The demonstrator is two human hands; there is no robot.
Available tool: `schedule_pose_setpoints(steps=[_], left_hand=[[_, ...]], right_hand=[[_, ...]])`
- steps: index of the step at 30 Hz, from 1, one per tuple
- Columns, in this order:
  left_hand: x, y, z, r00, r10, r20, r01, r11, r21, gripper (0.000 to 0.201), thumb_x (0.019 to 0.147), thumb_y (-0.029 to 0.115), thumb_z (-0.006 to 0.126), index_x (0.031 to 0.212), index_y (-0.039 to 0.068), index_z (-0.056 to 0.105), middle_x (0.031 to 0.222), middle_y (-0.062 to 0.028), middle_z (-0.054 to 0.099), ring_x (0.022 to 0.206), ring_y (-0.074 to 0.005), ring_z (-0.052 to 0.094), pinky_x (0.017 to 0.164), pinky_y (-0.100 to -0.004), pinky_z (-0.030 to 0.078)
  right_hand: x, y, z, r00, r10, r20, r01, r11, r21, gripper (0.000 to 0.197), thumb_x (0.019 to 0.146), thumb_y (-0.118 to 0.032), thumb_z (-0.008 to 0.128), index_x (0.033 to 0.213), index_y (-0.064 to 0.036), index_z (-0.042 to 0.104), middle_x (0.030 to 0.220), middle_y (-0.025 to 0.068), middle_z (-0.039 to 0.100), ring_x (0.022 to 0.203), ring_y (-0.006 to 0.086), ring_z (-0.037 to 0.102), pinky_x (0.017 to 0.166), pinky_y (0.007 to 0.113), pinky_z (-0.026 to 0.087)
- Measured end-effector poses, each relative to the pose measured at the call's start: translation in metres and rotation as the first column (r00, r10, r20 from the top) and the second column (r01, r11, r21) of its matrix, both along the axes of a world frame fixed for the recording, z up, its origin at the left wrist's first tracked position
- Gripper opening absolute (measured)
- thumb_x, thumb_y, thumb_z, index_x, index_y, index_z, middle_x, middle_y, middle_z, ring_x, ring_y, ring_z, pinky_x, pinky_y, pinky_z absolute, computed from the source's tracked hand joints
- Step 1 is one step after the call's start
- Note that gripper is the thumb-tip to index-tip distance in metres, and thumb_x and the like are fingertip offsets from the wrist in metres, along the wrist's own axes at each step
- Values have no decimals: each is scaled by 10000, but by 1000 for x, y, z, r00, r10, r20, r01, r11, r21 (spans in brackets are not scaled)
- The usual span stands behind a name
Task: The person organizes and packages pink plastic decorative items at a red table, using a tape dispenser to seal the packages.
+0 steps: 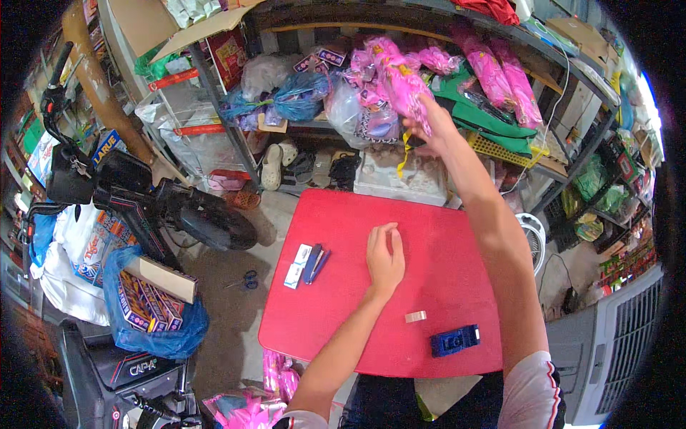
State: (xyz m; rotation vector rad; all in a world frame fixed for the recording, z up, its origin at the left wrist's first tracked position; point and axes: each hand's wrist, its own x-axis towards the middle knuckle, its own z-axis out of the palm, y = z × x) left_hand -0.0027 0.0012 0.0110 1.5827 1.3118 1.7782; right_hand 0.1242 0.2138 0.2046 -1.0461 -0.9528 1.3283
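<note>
The pink bag [401, 80] is up at the shelf [400, 25], above the far edge of the red table [443, 250], and my right hand [429, 129] is closed around its lower end. I judge I'm mid-reach, taking it from the pile of pink packs there. Bringing it down would call for a firm grip and a clear path past the yellow strip [404, 154] hanging below. My right arm is stretched out nearly straight. My left hand [384, 259] rests on the table, fingers loosely curled, holding nothing, near the stapler [314, 263].
</note>
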Motion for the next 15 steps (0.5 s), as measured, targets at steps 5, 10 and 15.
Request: schedule_pose_setpoints(steps=[5,10,15], left_hand=[[1,-5,9,999,-30,-45,31,999,21,191,1002,112,544,1110,-14,638,1054,-189,645,1010,-369,616,906,-437,484],[-1,-6,8,998,-12,-60,12,1000,5,195,1000,111,542,1121,-8,639,1055,-183,646,1012,-363,614,908,-438,483],[2,-8,11,998,-25,-59,23,999,-41,213,1020,135,525,1129,-8,638,1064,-176,646,1025,-355,616,921,-427,480]], right_hand=[[-28,47,21,988,-56,-147,71,993,99,354,987,-346,615,1171,-45,576,964,160,713,684,275,724,491,317,565],[-42,86,42,992,-31,-119,42,995,93,464,963,-289,682,1317,-35,522,1278,162,594,966,341,706,708,352,634],[-36,148,26,953,199,-229,-133,952,275,291,922,-34,668,1185,13,554,1196,143,572,1099,306,614,925,455,613]])
